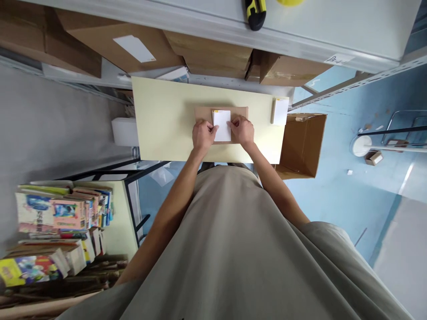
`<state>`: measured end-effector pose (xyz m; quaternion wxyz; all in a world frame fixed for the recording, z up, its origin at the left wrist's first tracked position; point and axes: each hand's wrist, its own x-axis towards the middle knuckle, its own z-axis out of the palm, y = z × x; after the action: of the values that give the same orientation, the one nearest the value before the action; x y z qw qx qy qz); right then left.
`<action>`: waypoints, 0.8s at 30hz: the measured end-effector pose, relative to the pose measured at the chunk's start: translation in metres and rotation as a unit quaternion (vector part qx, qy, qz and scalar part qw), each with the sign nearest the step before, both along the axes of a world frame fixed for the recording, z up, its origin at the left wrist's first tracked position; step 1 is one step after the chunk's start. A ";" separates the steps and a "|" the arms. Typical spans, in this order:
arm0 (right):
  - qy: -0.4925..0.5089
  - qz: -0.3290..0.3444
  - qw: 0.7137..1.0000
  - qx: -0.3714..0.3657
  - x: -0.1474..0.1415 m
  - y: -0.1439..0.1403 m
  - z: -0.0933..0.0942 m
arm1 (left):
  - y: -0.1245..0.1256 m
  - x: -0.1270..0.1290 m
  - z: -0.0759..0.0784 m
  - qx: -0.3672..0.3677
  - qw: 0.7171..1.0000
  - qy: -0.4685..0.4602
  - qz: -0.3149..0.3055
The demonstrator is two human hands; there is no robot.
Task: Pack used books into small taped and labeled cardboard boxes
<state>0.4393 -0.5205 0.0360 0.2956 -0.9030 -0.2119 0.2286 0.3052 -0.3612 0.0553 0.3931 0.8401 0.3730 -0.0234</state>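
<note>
Right now both hands meet over a white label sheet (222,126) that lies on a flat brown cardboard parcel (203,114), and that parcel is the landmark for everything else. It rests near the middle of a pale yellow table top (160,124), toward the far side from the person.

At the parcel's near left corner, the left hand (203,135) pinches the left edge of the white label sheet, fingers curled shut on it. At the parcel's near right corner, the right hand (242,130) does the same on the sheet's right edge, its fingers closed on the paper and resting against the cardboard. A small yellow mark shows at the sheet's far left corner.

To the right of the parcel, near the table's right edge, lies a stack of white labels (280,111). Further right, just past the table's end, stands an open cardboard box (302,144) on a blue floor. Beyond the parcel, under a grey shelf (333,31), sit large brown cartons (113,49), one bearing a white sticker. On that shelf, past the parcel, lies a yellow and black utility knife (255,12). Well to the left of the parcel and nearer the person, piles of colourful books (56,222) are stacked up.
</note>
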 end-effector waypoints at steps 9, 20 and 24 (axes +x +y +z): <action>-0.071 0.203 0.977 -0.004 -0.046 -0.020 0.020 | -0.018 -0.005 0.016 0.052 0.991 -0.030 -0.116; -0.096 0.254 0.962 0.006 -0.012 0.000 0.010 | 0.011 -0.015 0.011 0.080 0.963 -0.006 -0.256; -0.107 0.236 0.966 -0.010 -0.022 0.000 0.014 | 0.010 -0.012 0.011 0.087 0.963 -0.004 -0.255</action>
<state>0.4169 -0.5206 0.0496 0.2003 -0.8494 -0.4471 0.1960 0.2928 -0.3514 0.0667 0.3007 0.9385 0.1455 -0.0874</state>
